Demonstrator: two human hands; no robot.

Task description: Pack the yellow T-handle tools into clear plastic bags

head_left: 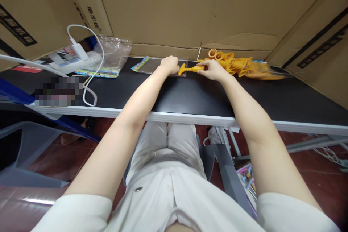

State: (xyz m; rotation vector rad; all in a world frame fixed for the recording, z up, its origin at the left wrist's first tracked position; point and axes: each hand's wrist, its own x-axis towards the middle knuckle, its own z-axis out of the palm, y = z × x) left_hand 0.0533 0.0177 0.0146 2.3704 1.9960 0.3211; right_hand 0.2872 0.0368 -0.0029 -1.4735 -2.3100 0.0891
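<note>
My right hand [213, 70] pinches one end of a yellow plastic piece [190, 69] between thumb and fingers. It has a ridged thin shaft and a hooked, T-shaped tip that points left. My left hand [170, 66] is closed at the right part of a clear plastic bag [150, 66] with a colourful printed strip at its left end. The bag lies flat on the black table, and the tip of the yellow piece is beside my left fingers, over the bag. Just behind my right hand is a pile of similar yellow plastic pieces [239, 66].
More clear bags [111, 56] lie left on the black table [190, 98]. A white power strip [74, 64] with a plugged-in charger [80, 50] and a looping white cable [102, 49] stands near them. Cardboard [163, 7] walls the back and sides.
</note>
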